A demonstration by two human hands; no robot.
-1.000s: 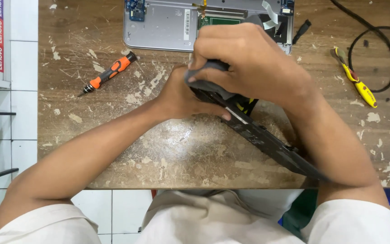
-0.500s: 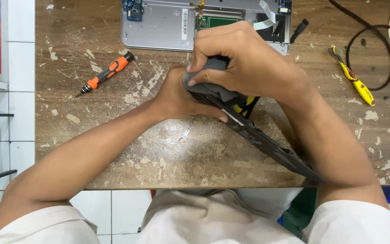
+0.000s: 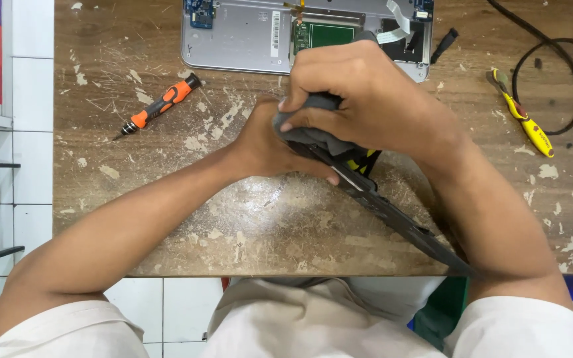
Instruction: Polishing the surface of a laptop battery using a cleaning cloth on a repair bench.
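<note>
Here, the left hand (image 3: 270, 149) is steadying a long dark panel (image 3: 392, 215) from below, its near end overhanging the table edge (image 3: 266, 268), while the right hand (image 3: 366, 99), fingers curled, is pressing a grey cloth (image 3: 316, 136) onto it. Left of the hands, bare table up to the orange screwdriver (image 3: 157, 105); beyond, an opened laptop base (image 3: 240, 36) is crowding them.

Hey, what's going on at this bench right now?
A person grips a flat black panel with both hands over a worn wooden bench. The right hand wraps its upper end; the left hand holds it from beneath. An opened grey laptop shell lies behind, an orange screwdriver to the left.
</note>
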